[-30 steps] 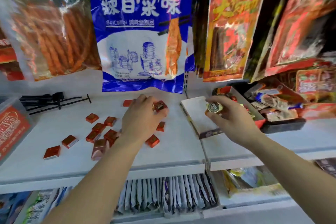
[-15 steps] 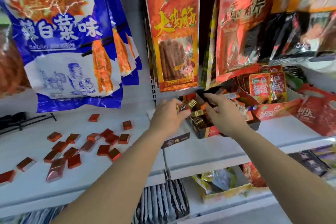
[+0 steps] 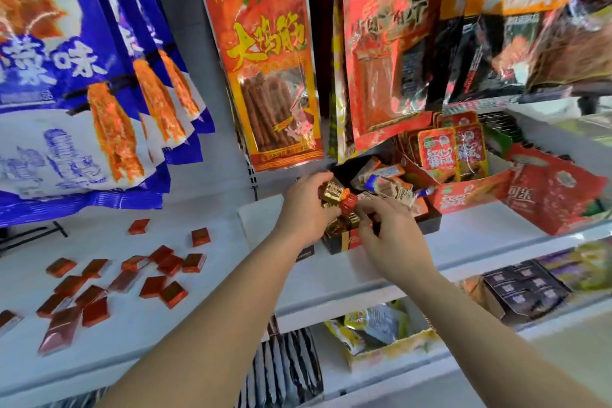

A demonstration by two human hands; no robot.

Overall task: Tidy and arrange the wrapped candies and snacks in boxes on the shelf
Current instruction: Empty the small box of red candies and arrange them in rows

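My left hand holds a gold-wrapped candy just over a small dark candy box on the white shelf. Beside it a red-wrapped candy sits between both hands. My right hand reaches into the same box with curled fingers; whether it grips a candy is hidden. Several loose red square candies lie scattered on the shelf to the left. A black tray of mixed wrapped snacks stands right behind the box.
A red display box of snack packets and a red carton stand to the right. Blue bags and red snack bags hang above the shelf. Lower shelves hold more packets.
Both hands moved from the loose candies on the left to the small box on the right. The view swung right with them. The left hand now holds a gold candy at the box.
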